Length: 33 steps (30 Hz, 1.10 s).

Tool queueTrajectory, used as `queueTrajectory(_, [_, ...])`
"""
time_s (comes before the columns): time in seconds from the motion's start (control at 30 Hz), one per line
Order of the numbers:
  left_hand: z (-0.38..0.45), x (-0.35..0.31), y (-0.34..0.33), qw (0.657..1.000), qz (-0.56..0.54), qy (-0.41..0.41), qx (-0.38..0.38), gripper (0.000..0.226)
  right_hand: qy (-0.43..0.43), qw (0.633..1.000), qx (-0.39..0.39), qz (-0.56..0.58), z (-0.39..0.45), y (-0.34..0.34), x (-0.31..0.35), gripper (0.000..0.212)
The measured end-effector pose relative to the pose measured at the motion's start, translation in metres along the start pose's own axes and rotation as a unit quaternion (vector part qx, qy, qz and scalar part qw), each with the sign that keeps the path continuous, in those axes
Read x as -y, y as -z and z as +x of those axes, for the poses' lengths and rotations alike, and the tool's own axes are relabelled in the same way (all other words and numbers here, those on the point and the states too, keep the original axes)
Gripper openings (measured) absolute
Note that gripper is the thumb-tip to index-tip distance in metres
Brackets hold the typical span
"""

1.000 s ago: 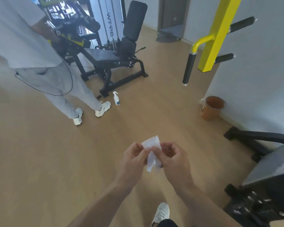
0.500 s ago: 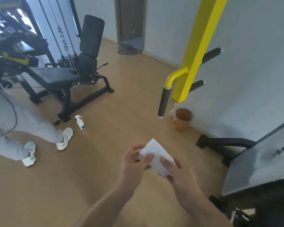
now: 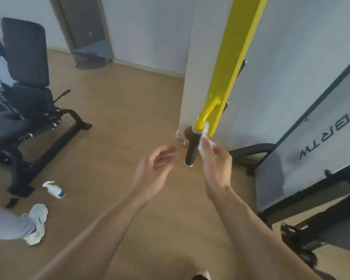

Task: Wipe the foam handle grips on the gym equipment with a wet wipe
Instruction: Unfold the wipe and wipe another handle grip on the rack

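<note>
Now the right hand [image 3: 215, 162], pinching the one wet wipe [image 3: 205, 141], has brought it against the right side of the black foam grip [image 3: 192, 148]; half a second ago both hands shared it. The left hand [image 3: 155, 168] is released, fingers spread, just left of the grip. One spray bottle [image 3: 54, 189] lies on the wooden floor [image 3: 119, 122], far left, near one seat machine [image 3: 26, 93].
</note>
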<state>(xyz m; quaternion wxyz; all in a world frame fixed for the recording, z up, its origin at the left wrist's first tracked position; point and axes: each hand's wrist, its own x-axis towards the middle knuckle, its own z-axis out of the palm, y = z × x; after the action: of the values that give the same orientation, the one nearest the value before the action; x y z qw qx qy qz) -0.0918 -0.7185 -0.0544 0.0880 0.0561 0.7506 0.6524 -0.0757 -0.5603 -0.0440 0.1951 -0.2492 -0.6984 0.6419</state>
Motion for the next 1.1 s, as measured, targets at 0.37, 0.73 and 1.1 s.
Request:
queueTrajectory(0.37, [0.057,-0.027,-0.036,0.994,0.058,-0.073,-0.060,0.016,0.082,0.985,0.103,-0.115,0.058,-0.019,-0.030,0.039])
queueTrajectory(0.73, [0.074,-0.046,-0.052,0.990,0.076,-0.063,-0.104,0.023,0.280,0.922,0.178,-0.199,0.095,-0.022,-0.056,0.034])
queueTrajectory(1.1, [0.092,-0.064,-0.051,0.965,0.186,-0.183,-0.031,0.033,0.228,0.947,0.177,-0.145,0.082,-0.017,-0.066,0.033])
